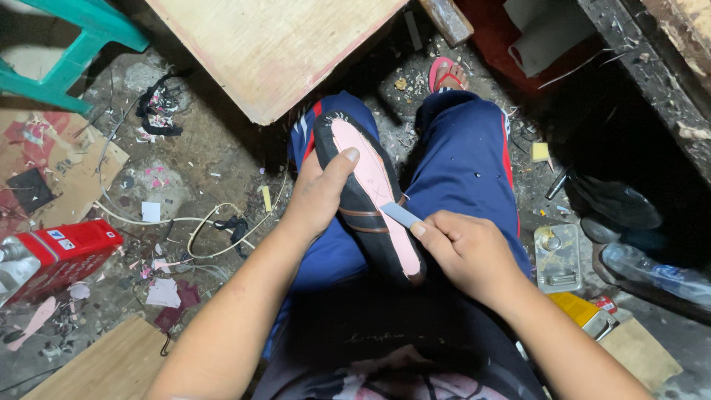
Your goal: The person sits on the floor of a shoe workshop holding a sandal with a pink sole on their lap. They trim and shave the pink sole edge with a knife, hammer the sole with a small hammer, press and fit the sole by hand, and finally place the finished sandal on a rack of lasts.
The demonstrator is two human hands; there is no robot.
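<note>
An upturned black shoe upper with a pink insole board [368,178] lies across my lap on blue trousers. My left hand [318,194] grips its left side, thumb pressed on the pink board near the toe. My right hand [468,248] is closed around a small flat grey blade-like tool [401,215], whose tip rests on the pink board beside a brown strap crossing the shoe.
A plywood board [274,44] leans ahead. A teal stool [70,44] stands far left, a red tin [63,252] at left. A metal can [557,258] and yellow tin [581,311] sit at right. Scraps and cords litter the floor. My foot wears a pink sandal [446,74].
</note>
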